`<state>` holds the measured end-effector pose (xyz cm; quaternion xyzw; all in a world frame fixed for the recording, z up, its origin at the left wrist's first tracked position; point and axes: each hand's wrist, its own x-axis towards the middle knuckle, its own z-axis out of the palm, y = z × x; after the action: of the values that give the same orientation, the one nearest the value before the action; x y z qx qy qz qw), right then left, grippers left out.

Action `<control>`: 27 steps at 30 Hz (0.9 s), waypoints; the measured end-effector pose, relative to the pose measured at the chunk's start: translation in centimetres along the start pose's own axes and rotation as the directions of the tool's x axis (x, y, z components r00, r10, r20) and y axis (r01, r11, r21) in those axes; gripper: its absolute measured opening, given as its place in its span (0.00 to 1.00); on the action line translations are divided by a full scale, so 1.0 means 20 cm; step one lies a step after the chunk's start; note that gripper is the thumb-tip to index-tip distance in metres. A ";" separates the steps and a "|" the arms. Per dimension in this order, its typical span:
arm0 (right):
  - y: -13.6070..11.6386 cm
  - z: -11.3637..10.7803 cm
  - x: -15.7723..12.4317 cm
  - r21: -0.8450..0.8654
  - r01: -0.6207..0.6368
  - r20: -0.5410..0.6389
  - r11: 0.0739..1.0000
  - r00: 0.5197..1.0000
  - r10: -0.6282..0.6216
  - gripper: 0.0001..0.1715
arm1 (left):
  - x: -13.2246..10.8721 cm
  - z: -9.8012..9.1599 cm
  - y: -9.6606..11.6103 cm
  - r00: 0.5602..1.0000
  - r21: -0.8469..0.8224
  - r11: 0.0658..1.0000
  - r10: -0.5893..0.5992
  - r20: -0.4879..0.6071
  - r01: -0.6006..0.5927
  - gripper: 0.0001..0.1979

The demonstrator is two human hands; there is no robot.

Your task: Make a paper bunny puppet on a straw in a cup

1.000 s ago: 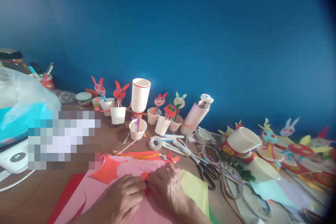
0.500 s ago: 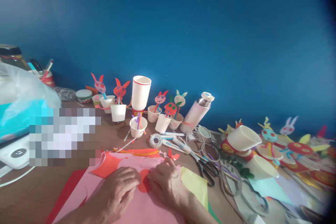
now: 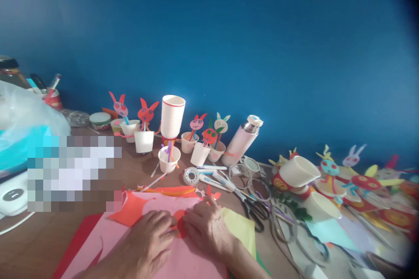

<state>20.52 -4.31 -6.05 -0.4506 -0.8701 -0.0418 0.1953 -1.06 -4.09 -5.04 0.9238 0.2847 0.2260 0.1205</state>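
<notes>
An orange-red paper circle [image 3: 180, 221] lies on a sheet of pink paper [image 3: 186, 259] between my hands. With its fingers curled closed, my left hand [image 3: 150, 237] grips the circle's left edge. My right hand [image 3: 208, 226], also closed, has its fingertips on the right edge. The fingers partly cover the circle, and both thumbs are hidden. Left of my left hand lies an orange paper scrap [image 3: 131, 209]. A small red cut-out with ear shapes [image 3: 212, 192] sits just beyond my right hand.
Behind the papers stand paper cups with rabbit-faced figures [image 3: 144, 141], a stack of cups [image 3: 173, 115] and a pink flask [image 3: 242, 141]. Scissors [image 3: 253, 211], pens and tape rolls [image 3: 191, 176] lie at the right. Yellow paper [image 3: 240, 229] is beside my right wrist.
The whole view has shifted slightly, so things appear a little further left. My left fingers have shifted slightly at the circle's edge; my right hand keeps nearly the same pose.
</notes>
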 end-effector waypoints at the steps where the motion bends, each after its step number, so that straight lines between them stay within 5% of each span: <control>1: 0.00 0.00 0.00 0.004 0.001 0.000 1.000 1.000 -0.001 0.10 | -0.01 0.02 0.00 1.000 0.019 1.000 -0.003 -0.002 0.003 0.21; 7: 0.02 0.02 0.00 -0.002 -0.009 -0.038 1.000 0.999 0.009 0.11 | -0.05 0.10 -0.04 0.999 0.080 0.996 -0.025 -0.025 0.027 0.22; 18: 0.04 0.02 0.00 0.010 -0.045 -0.067 0.999 0.997 0.046 0.13 | -0.06 0.10 -0.04 0.997 0.047 0.996 -0.080 0.007 0.080 0.18; 27: 0.34 -0.18 0.00 -0.025 -0.339 -0.151 0.940 0.931 0.332 0.11 | -0.05 0.08 -0.04 0.996 0.056 0.996 -0.071 -0.052 0.074 0.14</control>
<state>27.12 -1.23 -3.48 -0.5931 -0.7626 -0.0626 0.2506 -1.43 -4.10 -7.08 0.9100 0.3275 0.2361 0.0946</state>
